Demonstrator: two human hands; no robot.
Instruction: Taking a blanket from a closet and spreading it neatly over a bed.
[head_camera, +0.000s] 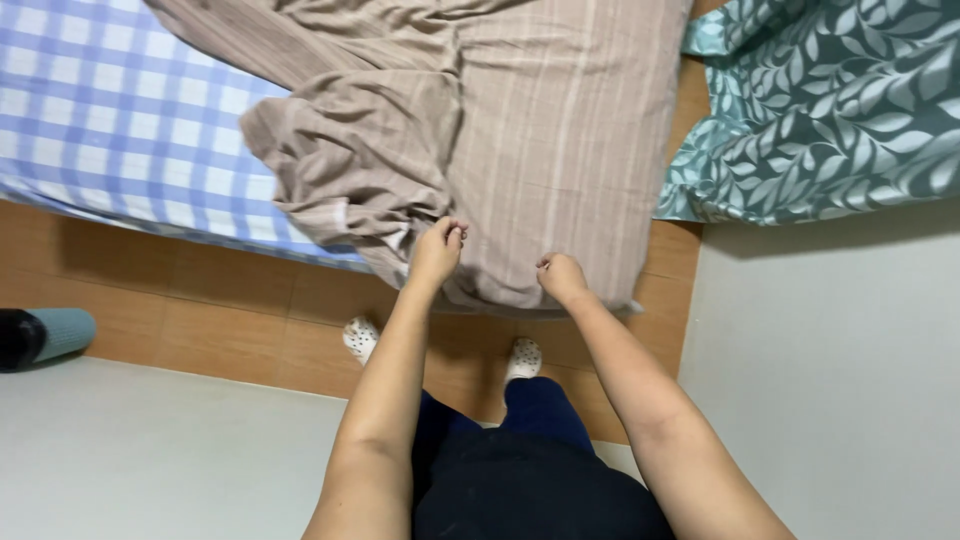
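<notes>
Gripped with both fists: left hand (437, 250) and right hand (560, 277) pinched shut on the near hem of the striped beige sheet (520, 130), bunched just beyond the fingertips over the blue checked mattress (110, 110), likely for pulling straight.

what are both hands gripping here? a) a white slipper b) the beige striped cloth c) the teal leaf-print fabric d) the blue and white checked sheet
b: the left hand and the right hand both pinch the near edge of the beige striped cloth, while the blue and white checked sheet and the teal leaf-print fabric lie off to the sides, untouched.
</notes>
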